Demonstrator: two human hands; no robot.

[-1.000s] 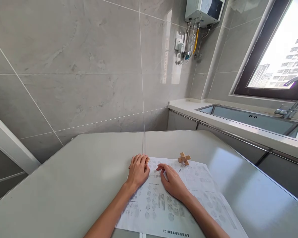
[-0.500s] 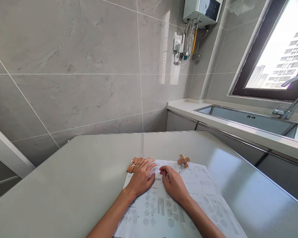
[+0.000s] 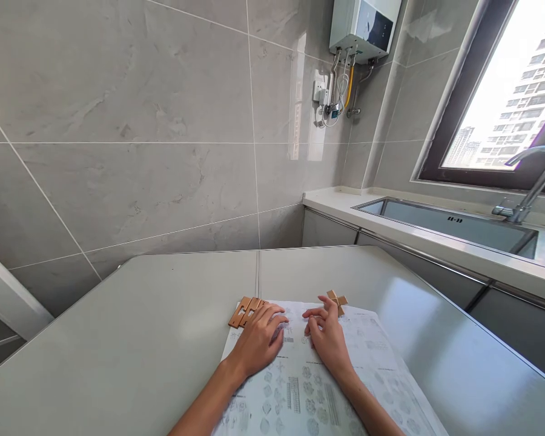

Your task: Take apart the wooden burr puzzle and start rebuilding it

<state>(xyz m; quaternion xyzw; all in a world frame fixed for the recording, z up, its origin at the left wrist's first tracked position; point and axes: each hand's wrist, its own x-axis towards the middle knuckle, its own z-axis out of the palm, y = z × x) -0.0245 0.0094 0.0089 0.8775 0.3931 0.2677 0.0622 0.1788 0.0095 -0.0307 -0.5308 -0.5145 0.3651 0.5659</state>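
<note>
A printed sheet of puzzle diagrams (image 3: pixel 367 363) lies on the grey table (image 3: pixel 131 339). My left hand (image 3: pixel 258 340) rests flat on the sheet, fingers spread, holding nothing. Just past its fingertips lie flat wooden puzzle pieces (image 3: pixel 241 311) at the sheet's far left corner. My right hand (image 3: pixel 327 335) is on the sheet with its fingers raised and apart, their tips reaching the small assembled wooden cross puzzle (image 3: pixel 340 300) at the sheet's far edge. I cannot tell whether they touch it.
A tiled wall stands behind the table. To the right runs a counter with a steel sink (image 3: pixel 454 224) and a tap (image 3: pixel 529 181) under a window. A water heater (image 3: pixel 363 24) with pipes hangs in the corner.
My left hand slid back off the flat wooden pieces, uncovering them. My right hand moved to the right and forward toward the wooden cross. The camera tilted slightly.
</note>
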